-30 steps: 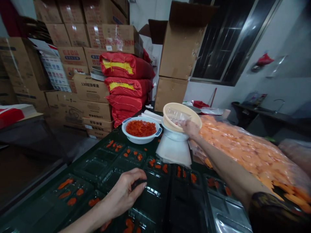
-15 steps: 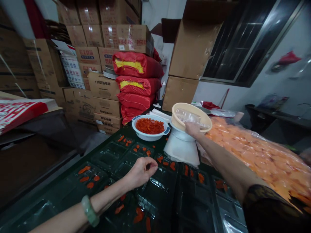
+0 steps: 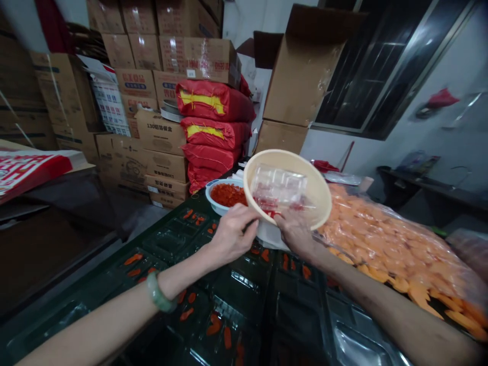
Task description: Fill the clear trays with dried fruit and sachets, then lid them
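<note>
Cream basin (image 3: 318,193), tilted — held by both hands (image 3: 233,234) (image 3: 295,235)

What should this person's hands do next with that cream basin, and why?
Probably ease the basin back toward level. Both the left hand and right hand are at its near rim, it tips toward the person, and the clear tray inside, with red bits at its low edge, might slide.
</note>
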`<move>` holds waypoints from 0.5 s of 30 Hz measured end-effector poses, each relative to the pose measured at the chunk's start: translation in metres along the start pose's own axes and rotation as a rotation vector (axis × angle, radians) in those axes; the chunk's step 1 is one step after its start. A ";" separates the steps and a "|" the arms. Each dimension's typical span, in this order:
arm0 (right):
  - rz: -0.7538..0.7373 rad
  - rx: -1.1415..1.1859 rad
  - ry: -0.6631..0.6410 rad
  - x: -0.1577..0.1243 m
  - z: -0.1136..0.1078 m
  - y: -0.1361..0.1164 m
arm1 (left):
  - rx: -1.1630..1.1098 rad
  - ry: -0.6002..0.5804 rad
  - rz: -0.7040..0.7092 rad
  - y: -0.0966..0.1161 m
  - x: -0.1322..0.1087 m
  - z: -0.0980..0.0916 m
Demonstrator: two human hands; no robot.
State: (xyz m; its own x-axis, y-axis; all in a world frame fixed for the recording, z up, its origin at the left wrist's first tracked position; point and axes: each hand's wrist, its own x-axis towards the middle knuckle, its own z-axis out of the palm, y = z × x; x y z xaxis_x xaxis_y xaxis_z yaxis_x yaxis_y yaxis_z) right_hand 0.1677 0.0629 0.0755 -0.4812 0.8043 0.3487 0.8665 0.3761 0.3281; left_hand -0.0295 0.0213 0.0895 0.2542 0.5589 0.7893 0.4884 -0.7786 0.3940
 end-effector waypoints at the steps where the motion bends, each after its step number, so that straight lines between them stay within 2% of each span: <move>1: -0.022 0.007 -0.027 -0.005 0.000 -0.007 | 0.063 -0.080 0.046 0.003 0.005 0.003; 3: -0.070 0.020 -0.086 -0.013 0.002 -0.020 | 0.198 -0.305 0.076 0.007 0.011 0.008; 6: -0.107 0.047 -0.138 -0.021 0.006 -0.035 | 0.349 -0.604 0.018 0.007 0.013 0.012; 11: -0.100 0.092 -0.084 -0.026 0.004 -0.050 | 0.556 -0.910 -0.165 -0.006 0.022 0.015; 15: -0.143 0.112 -0.235 -0.026 0.000 -0.062 | 0.557 -1.042 -0.275 -0.035 0.035 0.024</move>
State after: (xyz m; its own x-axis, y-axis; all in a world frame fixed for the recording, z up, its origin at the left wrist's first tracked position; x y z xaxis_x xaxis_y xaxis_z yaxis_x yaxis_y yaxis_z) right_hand 0.1265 0.0184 0.0461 -0.5668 0.8191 0.0884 0.8077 0.5314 0.2556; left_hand -0.0173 0.0748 0.0923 0.5101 0.8475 -0.1468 0.8587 -0.5116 0.0299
